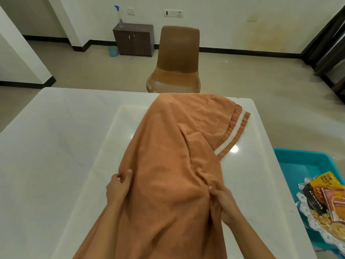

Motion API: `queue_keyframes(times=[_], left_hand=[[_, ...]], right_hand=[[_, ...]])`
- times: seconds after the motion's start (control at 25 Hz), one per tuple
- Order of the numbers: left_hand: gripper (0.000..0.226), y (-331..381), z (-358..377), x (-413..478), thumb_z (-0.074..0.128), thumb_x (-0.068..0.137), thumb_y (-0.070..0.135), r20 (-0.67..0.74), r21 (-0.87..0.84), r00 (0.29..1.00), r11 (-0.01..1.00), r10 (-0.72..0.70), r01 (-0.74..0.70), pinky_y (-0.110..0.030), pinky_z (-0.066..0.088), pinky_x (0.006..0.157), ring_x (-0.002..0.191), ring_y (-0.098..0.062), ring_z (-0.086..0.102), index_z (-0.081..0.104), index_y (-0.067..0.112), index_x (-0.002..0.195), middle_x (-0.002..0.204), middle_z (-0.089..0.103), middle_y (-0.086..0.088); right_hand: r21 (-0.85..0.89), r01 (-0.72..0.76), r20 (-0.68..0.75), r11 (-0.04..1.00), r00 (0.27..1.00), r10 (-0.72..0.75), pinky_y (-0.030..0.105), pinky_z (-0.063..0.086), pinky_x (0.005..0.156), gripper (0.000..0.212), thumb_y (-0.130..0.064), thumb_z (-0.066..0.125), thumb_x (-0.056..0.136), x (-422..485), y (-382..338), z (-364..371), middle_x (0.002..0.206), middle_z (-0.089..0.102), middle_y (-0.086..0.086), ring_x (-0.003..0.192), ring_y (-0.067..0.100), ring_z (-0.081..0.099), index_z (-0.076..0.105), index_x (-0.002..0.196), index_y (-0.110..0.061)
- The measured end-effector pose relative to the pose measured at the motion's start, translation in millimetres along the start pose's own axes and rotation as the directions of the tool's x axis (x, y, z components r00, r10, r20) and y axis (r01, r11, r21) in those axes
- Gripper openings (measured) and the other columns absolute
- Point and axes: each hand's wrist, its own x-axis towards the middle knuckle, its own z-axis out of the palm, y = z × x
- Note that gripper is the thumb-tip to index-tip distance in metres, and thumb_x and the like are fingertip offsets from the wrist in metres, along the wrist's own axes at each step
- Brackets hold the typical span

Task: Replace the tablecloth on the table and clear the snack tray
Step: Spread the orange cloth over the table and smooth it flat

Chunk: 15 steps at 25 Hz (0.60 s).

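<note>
The room is evenly and brightly lit; a ceiling light's glare is mirrored on the desk (234, 149). Edges are bowed by wide-angle distortion.

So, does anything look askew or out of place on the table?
Yes. The orange cloth lies bunched in a narrow strip down the middle, its striped hem folded over, leaving most of the white table bare. Both hands grip it.

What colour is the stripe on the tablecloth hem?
White stripe on the orange tablecloth; head view.
</note>
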Motion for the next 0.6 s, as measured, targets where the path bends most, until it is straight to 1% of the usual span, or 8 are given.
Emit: queue_keyframes(times=[0.08, 0.16, 0.2, 0.28, 0.32, 0.4, 0.52, 0.6], left_hand=[[0.055, 9.8, -2.5, -4.2, 0.033, 0.098, 0.05, 0.039, -0.247, 0.998, 0.968, -0.041, 0.05, -0.037, 0.054, 0.074, 0.074, -0.026, 0.067, 0.067, 0.007, 0.094, 0.083, 0.071, -0.009], [0.034, 10.4, -6.6, -4.1, 0.044, 0.098, 0.03, 0.053, -0.264, 0.998, 0.964, -0.015, 0.029, -0.038, 0.057, 0.073, 0.069, -0.024, 0.068, 0.067, 0.005, 0.091, 0.08, 0.071, -0.012], [0.023, 8.1, -5.3, -7.0, 0.051, 0.095, 0.022, 0.076, -0.168, 0.996, 0.986, 0.036, -0.023, -0.036, 0.056, 0.075, 0.073, -0.023, 0.067, 0.067, 0.006, 0.093, 0.085, 0.071, -0.01], [0.012, 2.8, 10.8, -20.9, 0.06, 0.089, 0.016, 0.165, 0.004, 0.982, 0.995, 0.096, -0.098, -0.029, 0.05, 0.076, 0.082, -0.019, 0.064, 0.067, 0.011, 0.097, 0.09, 0.069, -0.004], [0.013, 2.2, 23.5, -32.7, 0.06, 0.088, 0.015, 0.187, 0.014, 0.973, 0.99, 0.133, -0.138, -0.026, 0.046, 0.073, 0.083, -0.018, 0.063, 0.066, 0.013, 0.099, 0.09, 0.068, -0.001], [0.015, 6.8, 45.9, -56.4, 0.051, 0.091, 0.014, 0.174, -0.012, 0.969, 0.984, 0.174, -0.175, -0.027, 0.044, 0.069, 0.081, -0.017, 0.062, 0.064, 0.015, 0.099, 0.087, 0.067, 0.003], [0.031, 21.7, 61.3, -82.3, 0.033, 0.098, 0.021, 0.215, -0.215, 0.974, 0.976, 0.064, -0.017, -0.03, 0.044, 0.068, 0.076, -0.017, 0.059, 0.063, 0.017, 0.09, 0.083, 0.066, 0.001], [0.034, 31.3, 66.1, -90.0, 0.032, 0.099, 0.029, 0.331, -0.341, 0.943, 0.933, 0.006, 0.114, -0.029, 0.046, 0.068, 0.08, -0.017, 0.06, 0.062, 0.021, 0.086, 0.085, 0.066, 0.003]], right_hand=[[0.188, 0.154, -0.18, 0.97, 0.976, -0.12, 0.04, 0.052, 0.094, 0.032, 0.0, 0.056, 0.084, 1.8, -33.3, -26.7, 0.113, 0.068, 0.017, 0.099, 0.026, 0.067, 0.064, 0.115, -0.003], [0.058, 0.236, -0.427, 0.97, 0.884, -0.19, 0.043, 0.045, 0.102, 0.03, -0.002, 0.054, 0.085, 2.2, -54.5, -80.4, 0.117, 0.063, 0.02, 0.099, 0.028, 0.064, 0.064, 0.114, -0.006], [-0.163, 0.114, -0.557, 0.98, 0.809, -0.187, 0.044, 0.043, 0.1, 0.031, -0.01, 0.056, 0.086, 2.9, -54.1, -107.0, 0.12, 0.06, 0.023, 0.103, 0.032, 0.06, 0.062, 0.116, -0.006], [-0.56, -0.252, -0.664, 0.789, 0.706, -0.246, 0.05, 0.04, 0.1, 0.055, -0.03, 0.057, 0.084, 6.2, -34.4, -133.6, 0.127, 0.053, 0.03, 0.114, 0.044, 0.051, 0.051, 0.126, 0.004], [-0.687, -0.276, -0.62, 0.672, 0.706, -0.343, 0.053, 0.037, 0.103, 0.066, -0.038, 0.053, 0.084, 9.1, -18.4, -135.7, 0.132, 0.047, 0.032, 0.121, 0.046, 0.044, 0.043, 0.132, 0.005], [-0.892, -0.12, -0.347, 0.436, 0.8, -0.489, 0.05, 0.022, 0.112, 0.076, -0.05, 0.046, 0.088, 13.8, 21.0, -118.2, 0.149, 0.031, 0.025, 0.137, 0.041, 0.029, 0.029, 0.146, -0.003], [-0.989, -0.009, -0.062, 0.148, 0.931, -0.36, 0.045, -0.006, 0.116, 0.09, -0.072, 0.024, 0.082, 19.5, 83.9, -67.8, 0.158, -0.011, 0.004, 0.147, 0.028, -0.007, -0.002, 0.152, -0.022], [-0.999, 0.042, 0.035, 0.013, 0.939, -0.342, 0.044, -0.019, 0.112, 0.099, -0.076, 0.018, 0.075, 27.4, 109.3, -38.3, 0.156, -0.016, 0.006, 0.143, 0.024, -0.023, -0.006, 0.15, -0.018]])
